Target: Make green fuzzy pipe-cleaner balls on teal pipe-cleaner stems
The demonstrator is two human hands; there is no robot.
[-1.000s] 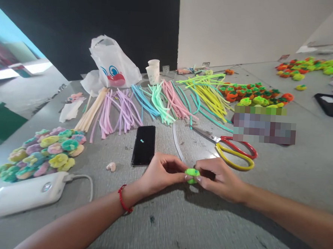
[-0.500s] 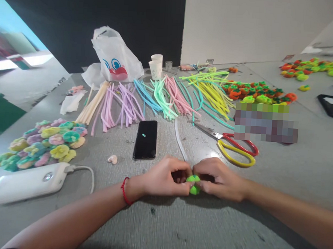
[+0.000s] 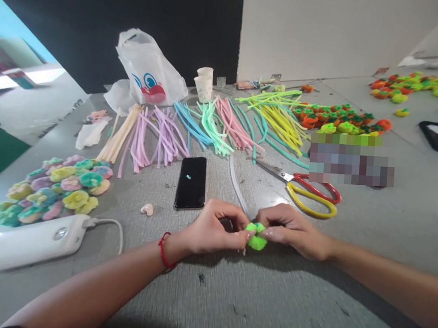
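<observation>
A smartphone (image 3: 190,183) lies screen up on the bench (image 3: 270,301), with a white power bank (image 3: 32,239) and its cable to the left. Scissors (image 3: 299,186) with red and yellow handles lie right, below pastel pipe cleaners (image 3: 161,140). Pom-pom flowers (image 3: 50,188) are heaped left; a white plastic bag (image 3: 150,70) and disposable cups (image 3: 204,84) stand behind.

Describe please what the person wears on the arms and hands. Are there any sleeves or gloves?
The left forearm and right forearm are bare, with no sleeves, and the left hand and right hand wear no gloves. A thin red bracelet circles the left wrist; the right wrist shows none.
</observation>
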